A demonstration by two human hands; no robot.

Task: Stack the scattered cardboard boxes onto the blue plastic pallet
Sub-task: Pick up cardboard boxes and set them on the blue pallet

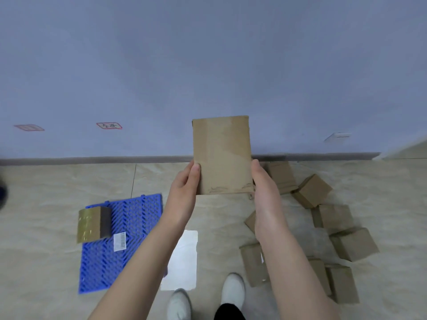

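The person holds one cardboard box (221,153) in the air in front of the body, between both hands. The left hand (184,183) pinches its left edge with the thumb on the front face, and the right hand (265,192) grips the right edge, its fingers hidden behind the box. The box is above the floor (57,181), in front of the wall (208,65), and well apart from the blue plastic pallet (138,218), which lies low on the left. In my judgement the step in hand is the carrying of this box to the pallet. To do it well, it is better to keep both hands on the opposite sides, to turn the body to the left, and to lower the box flat, just beside the taped box (93,224) that stands on the far left corner of the pallet. The edges should be parallel, so that a regular row begins and later layers can sit stable. The held box is plain brown cardboard, rectangular, with a matt face, light creases and a worn lower border. It is probably light and a bit soft, so a hard squeeze could dent it. The taped box shines yellowish from its tape. The pallet is rigid plastic with an open zigzag grid, and a white barcode label (120,241) lies on it. The scattered boxes (353,243) lie at the right on the glossy tiled floor, some tilted.
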